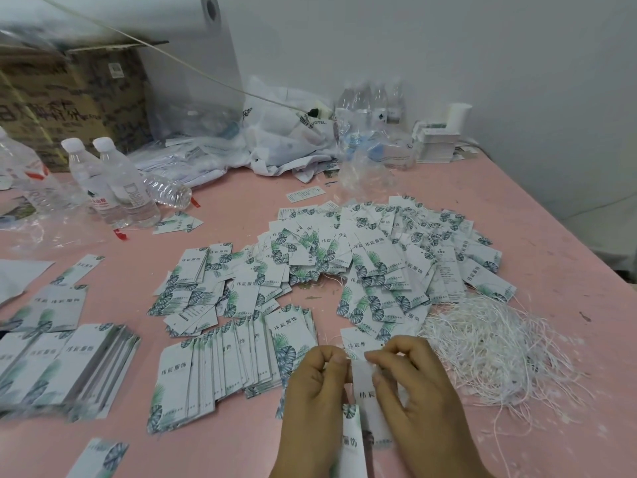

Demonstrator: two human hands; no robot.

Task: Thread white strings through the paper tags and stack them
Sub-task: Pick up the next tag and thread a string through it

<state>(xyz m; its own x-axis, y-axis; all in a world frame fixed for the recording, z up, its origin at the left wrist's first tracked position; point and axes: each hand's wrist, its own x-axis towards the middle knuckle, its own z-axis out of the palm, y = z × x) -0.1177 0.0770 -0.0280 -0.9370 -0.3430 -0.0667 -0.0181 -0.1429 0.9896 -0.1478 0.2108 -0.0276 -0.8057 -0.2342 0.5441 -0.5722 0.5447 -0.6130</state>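
Observation:
Both hands work at the near edge of the pink table (241, 450). My left hand (315, 395) and my right hand (410, 384) pinch the top of a white paper tag (366, 395) with a green leaf print. A second tag (351, 439) hangs below, between my hands. A tangled heap of white strings (489, 343) lies just right of my right hand. A fanned stack of tags (224, 360) lies left of my left hand. A large loose pile of tags (372, 257) spreads behind my hands. Whether a string is in my fingers cannot be told.
More tag stacks (69, 367) lie at the near left. Water bottles (113, 181) stand at the left; a cardboard box (69, 94), plastic bags (282, 132) and more bottles (375, 101) crowd the back. A small tag pile (436, 146) sits by the wall.

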